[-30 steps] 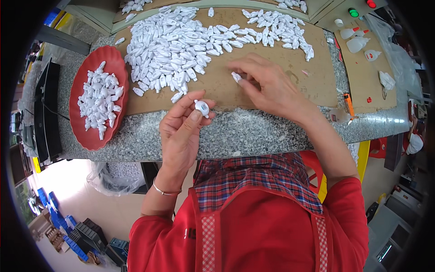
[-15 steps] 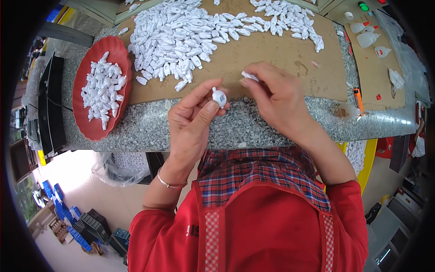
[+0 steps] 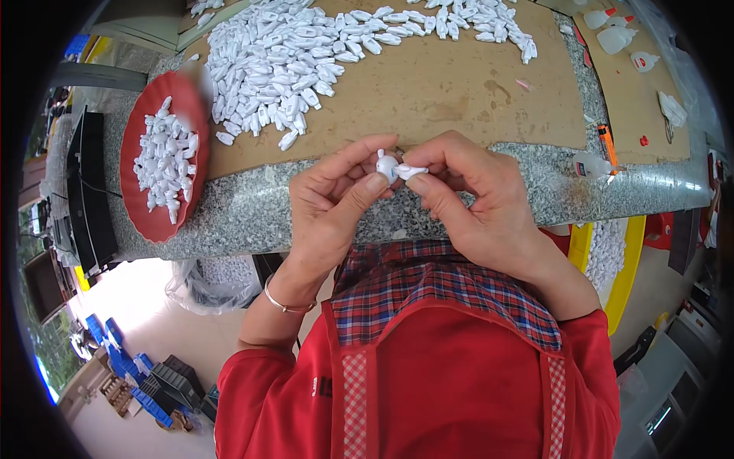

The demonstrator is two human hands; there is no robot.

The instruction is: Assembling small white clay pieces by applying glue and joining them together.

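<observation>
My left hand [image 3: 335,205] and my right hand [image 3: 472,195] meet in front of my chest at the edge of the granite counter [image 3: 252,214]. Between their fingertips they pinch two small white plastic parts [image 3: 394,168], a rounded one on the left and a slim one on the right, touching each other. Beyond the hands, a big heap of white plastic parts [image 3: 290,46] lies on a brown cardboard sheet [image 3: 459,92]. At the left, a red plate [image 3: 149,222] holds several more white parts.
An orange-handled tool [image 3: 606,145] and a small white bottle [image 3: 590,164] lie at the counter's right. More white bottles [image 3: 615,34] stand at the far right. Yellow bins [image 3: 612,256] of white parts sit below. Blue crates [image 3: 126,367] are on the floor left.
Both hands have drawn back from the cardboard toward my chest. The right hand brought a slim part to the rounded part in the left hand, and the two parts now touch.
</observation>
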